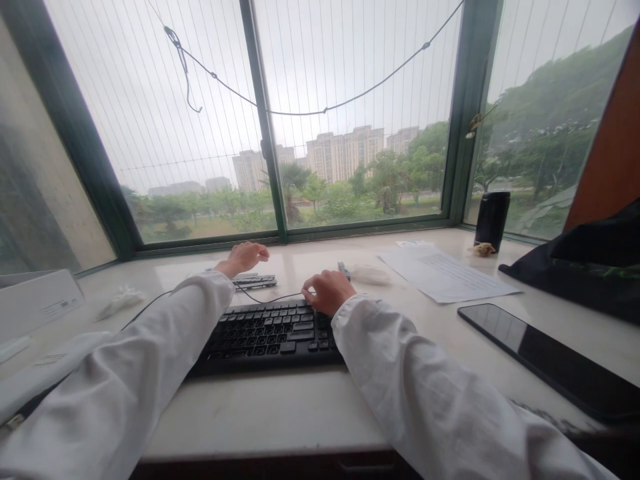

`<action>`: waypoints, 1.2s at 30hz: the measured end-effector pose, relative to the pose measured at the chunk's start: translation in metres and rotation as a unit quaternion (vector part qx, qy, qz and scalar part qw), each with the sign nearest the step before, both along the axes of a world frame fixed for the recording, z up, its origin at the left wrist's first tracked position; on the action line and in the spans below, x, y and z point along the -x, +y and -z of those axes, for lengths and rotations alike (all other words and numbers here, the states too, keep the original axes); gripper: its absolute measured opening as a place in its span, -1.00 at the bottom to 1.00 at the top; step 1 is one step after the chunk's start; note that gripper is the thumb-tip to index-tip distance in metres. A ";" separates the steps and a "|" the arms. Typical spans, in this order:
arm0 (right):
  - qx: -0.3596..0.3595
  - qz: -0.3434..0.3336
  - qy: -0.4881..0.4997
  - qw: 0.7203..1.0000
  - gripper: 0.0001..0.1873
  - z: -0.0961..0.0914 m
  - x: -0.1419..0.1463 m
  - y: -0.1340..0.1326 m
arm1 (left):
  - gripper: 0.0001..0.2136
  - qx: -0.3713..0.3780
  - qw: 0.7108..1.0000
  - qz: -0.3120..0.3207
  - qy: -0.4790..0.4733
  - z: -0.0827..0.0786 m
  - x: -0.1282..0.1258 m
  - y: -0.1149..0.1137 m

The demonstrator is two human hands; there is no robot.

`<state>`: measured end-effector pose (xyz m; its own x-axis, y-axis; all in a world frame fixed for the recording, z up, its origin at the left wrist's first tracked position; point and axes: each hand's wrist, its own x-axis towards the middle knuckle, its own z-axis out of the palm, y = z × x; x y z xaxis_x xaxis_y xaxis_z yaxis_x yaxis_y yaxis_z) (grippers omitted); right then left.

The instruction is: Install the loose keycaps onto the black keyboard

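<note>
A black keyboard (265, 337) lies on the pale window-sill desk (280, 413) in front of me. My right hand (327, 290) sits at the keyboard's far right corner. Its fingers are curled under, knuckles up. A thin black cable (273, 299) runs along the keyboard's back edge up to this hand; whether the fingers grip it is hidden. My left hand (245, 257) reaches past the keyboard and hovers just above a small flat dark device (255, 281). Its fingers are loosely bent and apart, with nothing seen in them. Both arms wear white sleeves.
Printed sheets (443, 273) lie to the right, with a black cylinder (493, 220) by the window behind them. A dark tablet (545, 357) and a black bag (590, 267) fill the right side. A white box (37, 300) and crumpled tissue (120, 300) are on the left.
</note>
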<state>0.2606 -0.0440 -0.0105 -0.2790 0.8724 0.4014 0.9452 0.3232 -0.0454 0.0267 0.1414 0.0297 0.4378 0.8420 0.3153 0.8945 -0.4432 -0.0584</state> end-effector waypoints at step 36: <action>0.037 -0.025 -0.019 0.999 -0.58 0.008 0.043 -0.018 | -0.77 0.240 0.876 0.395 -0.136 0.017 0.037 -0.128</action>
